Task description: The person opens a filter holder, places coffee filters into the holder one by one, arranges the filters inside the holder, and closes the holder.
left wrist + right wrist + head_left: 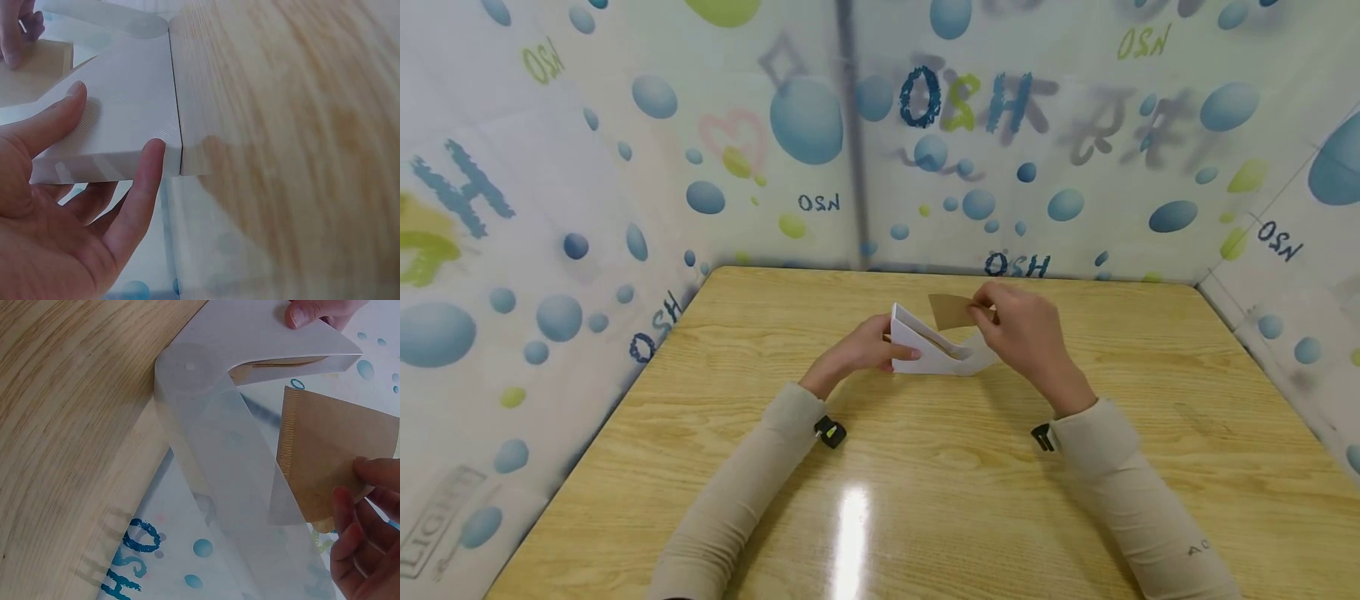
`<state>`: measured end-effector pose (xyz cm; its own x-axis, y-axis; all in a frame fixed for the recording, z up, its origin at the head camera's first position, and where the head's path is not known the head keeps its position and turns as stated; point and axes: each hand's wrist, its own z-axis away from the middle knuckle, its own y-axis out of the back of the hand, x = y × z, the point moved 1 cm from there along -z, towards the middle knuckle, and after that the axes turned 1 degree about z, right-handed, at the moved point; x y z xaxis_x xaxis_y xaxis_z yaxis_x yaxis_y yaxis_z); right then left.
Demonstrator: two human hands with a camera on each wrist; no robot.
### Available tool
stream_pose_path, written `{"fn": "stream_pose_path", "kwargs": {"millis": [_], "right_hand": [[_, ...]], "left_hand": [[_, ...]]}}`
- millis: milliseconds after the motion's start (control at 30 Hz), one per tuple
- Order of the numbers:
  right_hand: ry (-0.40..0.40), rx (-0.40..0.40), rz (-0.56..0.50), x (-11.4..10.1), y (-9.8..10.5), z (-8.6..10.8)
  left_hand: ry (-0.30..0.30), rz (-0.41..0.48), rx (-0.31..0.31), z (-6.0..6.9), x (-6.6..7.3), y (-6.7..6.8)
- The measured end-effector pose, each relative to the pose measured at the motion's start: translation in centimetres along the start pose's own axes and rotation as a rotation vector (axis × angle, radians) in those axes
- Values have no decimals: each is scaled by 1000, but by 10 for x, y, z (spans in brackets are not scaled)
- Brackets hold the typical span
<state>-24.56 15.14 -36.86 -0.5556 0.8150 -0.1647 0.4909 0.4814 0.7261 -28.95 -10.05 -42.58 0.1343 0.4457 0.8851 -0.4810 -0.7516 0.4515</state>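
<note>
A white wedge-shaped case (925,357) rests on its edge on the table. My left hand (868,343) grips its back end, thumb (56,119) on one broad face and fingers around the end. In the right wrist view, a translucent lid (231,462) is swung out from the case's rounded corner. Brown paper edges (281,363) show inside the case's opening. Above the opening, my right hand (1022,327) pinches a brown paper coffee filter (334,440) between thumb and fingers. The filter has a crimped seam along one side and is apart from the case.
The wooden table (925,492) extends around both hands. A patterned sheet (760,125) with blue spots and lettering rises behind the table and at both sides. Dark strap ends (831,432) hang at both wrists.
</note>
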Motion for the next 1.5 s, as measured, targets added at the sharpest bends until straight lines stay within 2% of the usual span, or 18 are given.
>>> {"fn": "stream_pose_path", "kwargs": {"millis": [400,1033,1500], "right_hand": [[33,-11,-26,-8,-5,0],[15,-122,-36,-14,-13,3],[35,-152,-61,-11,-24,7]], "left_hand": [[28,23,3,0,2,1],[23,21,1,1,2,0],[21,4,9,-1,1,-1]]}}
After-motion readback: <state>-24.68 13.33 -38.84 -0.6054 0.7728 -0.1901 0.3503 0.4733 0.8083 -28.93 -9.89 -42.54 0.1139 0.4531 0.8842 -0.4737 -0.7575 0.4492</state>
